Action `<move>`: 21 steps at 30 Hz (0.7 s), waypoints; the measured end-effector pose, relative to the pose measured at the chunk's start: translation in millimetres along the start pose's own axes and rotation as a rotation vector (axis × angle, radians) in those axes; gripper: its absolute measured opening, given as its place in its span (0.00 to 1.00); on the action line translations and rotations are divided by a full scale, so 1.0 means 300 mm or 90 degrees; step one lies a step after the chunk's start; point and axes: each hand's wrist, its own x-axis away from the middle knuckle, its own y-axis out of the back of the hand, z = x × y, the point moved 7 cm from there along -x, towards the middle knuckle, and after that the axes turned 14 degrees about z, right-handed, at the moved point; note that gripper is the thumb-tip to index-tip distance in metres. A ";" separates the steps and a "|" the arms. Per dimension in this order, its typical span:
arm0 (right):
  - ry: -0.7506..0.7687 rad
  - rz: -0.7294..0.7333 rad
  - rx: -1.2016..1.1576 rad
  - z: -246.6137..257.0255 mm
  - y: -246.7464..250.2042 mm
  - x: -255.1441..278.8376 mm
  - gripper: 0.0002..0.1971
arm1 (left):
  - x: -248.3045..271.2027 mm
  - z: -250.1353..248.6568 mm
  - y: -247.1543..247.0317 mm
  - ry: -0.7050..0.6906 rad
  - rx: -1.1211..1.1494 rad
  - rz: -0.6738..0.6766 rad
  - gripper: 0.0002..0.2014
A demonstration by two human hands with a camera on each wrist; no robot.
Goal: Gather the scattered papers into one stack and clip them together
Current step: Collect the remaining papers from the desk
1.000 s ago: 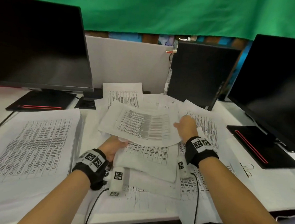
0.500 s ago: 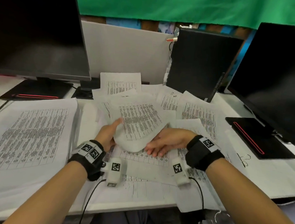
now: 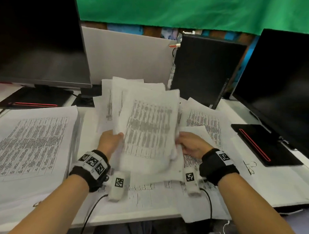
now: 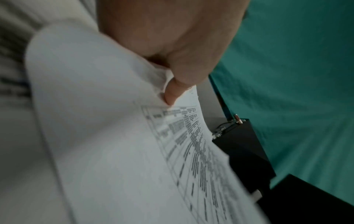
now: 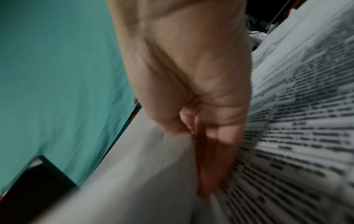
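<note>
Monitors (image 3: 38, 41) flank, tower (image 3: 205, 71) behind; between, seemingly only loose papers (image 3: 203, 122).

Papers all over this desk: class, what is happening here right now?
A person is gathering printed sheets. Both hands hold a bundle of papers raised above the desk: the left hand pinches its left edge, and the right hand holds the right edge. More sheets lie scattered beneath, and a separate stack rests at the left. A clip lies unused at the right, so nothing is clipped yet.

The left hand (image 3: 108, 141) pinches the white printed paper sheets (image 3: 146, 127) with its thumb; the right hand (image 3: 191, 145) grips their other side.
</note>
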 end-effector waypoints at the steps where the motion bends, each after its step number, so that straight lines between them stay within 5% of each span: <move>1: 0.047 -0.009 -0.073 0.019 0.009 -0.011 0.16 | 0.003 -0.012 -0.011 0.002 -0.028 0.018 0.13; 5: 0.111 0.026 -0.284 0.056 0.013 -0.018 0.29 | 0.009 -0.011 -0.051 0.032 -0.055 0.111 0.23; 8: 0.081 0.075 -0.044 0.068 -0.077 -0.017 0.27 | 0.032 -0.039 -0.067 -0.012 -0.079 0.108 0.22; 10: 0.111 0.007 0.038 0.101 -0.078 -0.009 0.20 | 0.056 -0.077 -0.060 -0.075 -0.088 0.080 0.21; 17: 0.369 -0.078 0.029 0.372 -0.052 0.152 0.20 | 0.180 -0.373 0.050 -0.405 -0.005 -0.017 0.22; 21: 0.467 -0.058 0.005 0.489 -0.083 0.232 0.21 | 0.274 -0.538 0.093 -0.577 -0.029 -0.129 0.19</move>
